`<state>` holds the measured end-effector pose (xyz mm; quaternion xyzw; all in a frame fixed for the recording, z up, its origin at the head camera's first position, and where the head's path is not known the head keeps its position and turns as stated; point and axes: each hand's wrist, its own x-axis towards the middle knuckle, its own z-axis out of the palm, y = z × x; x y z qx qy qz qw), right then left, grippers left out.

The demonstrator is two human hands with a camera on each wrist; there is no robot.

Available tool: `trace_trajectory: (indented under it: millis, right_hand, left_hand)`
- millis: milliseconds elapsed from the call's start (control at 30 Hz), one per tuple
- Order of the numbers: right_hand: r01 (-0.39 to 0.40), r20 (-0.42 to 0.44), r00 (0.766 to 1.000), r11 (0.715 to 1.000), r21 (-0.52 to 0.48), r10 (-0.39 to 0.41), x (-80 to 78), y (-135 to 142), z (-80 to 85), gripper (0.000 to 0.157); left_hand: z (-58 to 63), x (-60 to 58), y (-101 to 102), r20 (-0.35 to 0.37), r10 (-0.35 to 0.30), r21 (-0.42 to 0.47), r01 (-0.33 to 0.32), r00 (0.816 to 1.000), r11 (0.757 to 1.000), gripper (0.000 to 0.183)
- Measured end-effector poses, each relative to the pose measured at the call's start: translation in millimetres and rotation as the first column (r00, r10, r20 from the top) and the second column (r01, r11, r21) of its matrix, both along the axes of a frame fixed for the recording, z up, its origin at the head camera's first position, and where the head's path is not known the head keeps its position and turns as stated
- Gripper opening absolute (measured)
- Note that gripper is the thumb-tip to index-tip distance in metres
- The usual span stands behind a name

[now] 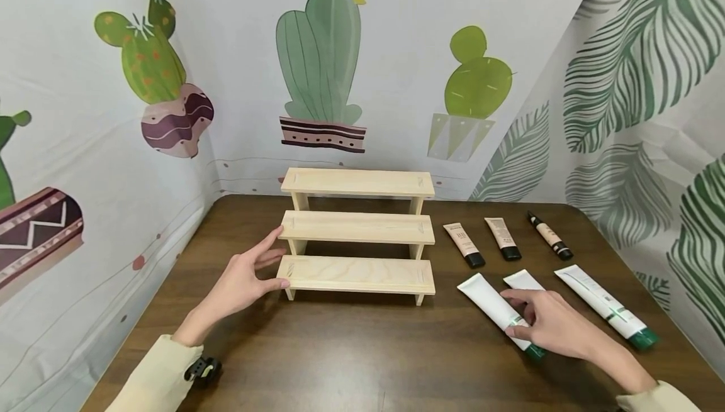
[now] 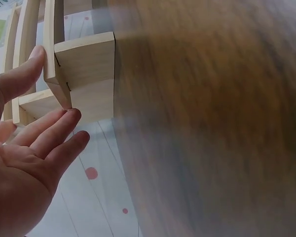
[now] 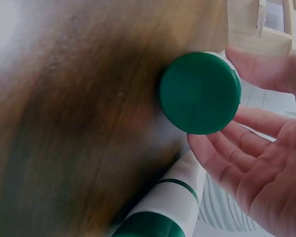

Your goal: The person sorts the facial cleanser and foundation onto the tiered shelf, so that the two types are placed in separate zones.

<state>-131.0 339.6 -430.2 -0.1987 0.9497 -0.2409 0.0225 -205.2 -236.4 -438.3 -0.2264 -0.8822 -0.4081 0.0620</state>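
A three-step pale wooden display rack [image 1: 357,273] stands on the table. My left hand [image 1: 240,280] touches its left end, index finger at the middle step and thumb at the lowest one. Fairly straight fingers [image 2: 59,133] meet the step's corner in the left wrist view. My right hand [image 1: 552,321] grips the leftmost white tube [image 1: 487,299] near its green cap [image 3: 200,94], thumb on one side and fingers on the other. Beneath that hand lies a second white tube [image 1: 523,278], mostly hidden. A third white tube [image 1: 600,302] lies to the right.
Behind the white tubes, two beige tubes with black caps, one [image 1: 464,245] beside the other [image 1: 502,239], and a slim beige-and-black tube [image 1: 549,236] lie on the brown table [image 1: 351,355]. Cloth printed with cacti and leaves [image 1: 396,72] hangs around the table.
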Motion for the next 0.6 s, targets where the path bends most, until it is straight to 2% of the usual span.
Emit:
trace_trajectory:
  millis: [167,333,600]
  right_hand:
    - [-0.004,0.078,0.997,0.999,-0.037,0.007,-5.0,4,4.9,0.059]
    - [-0.039,0.183,0.982,0.997,-0.060,0.050,-10.3,9,10.4,0.060]
    - [-0.066,0.252,0.964,0.993,-0.096,0.088,-18.7,16,11.9,0.059]
  left_hand:
    - [-0.9,-0.2,0,0.015,-0.008,0.029,0.008,1.000,1.000,0.109]
    - [-1.0,0.1,-1,0.040,-0.013,0.057,0.010,0.999,0.998,0.107]
    - [-0.4,-1.8,1,0.067,-0.008,0.084,0.002,0.998,0.996,0.108]
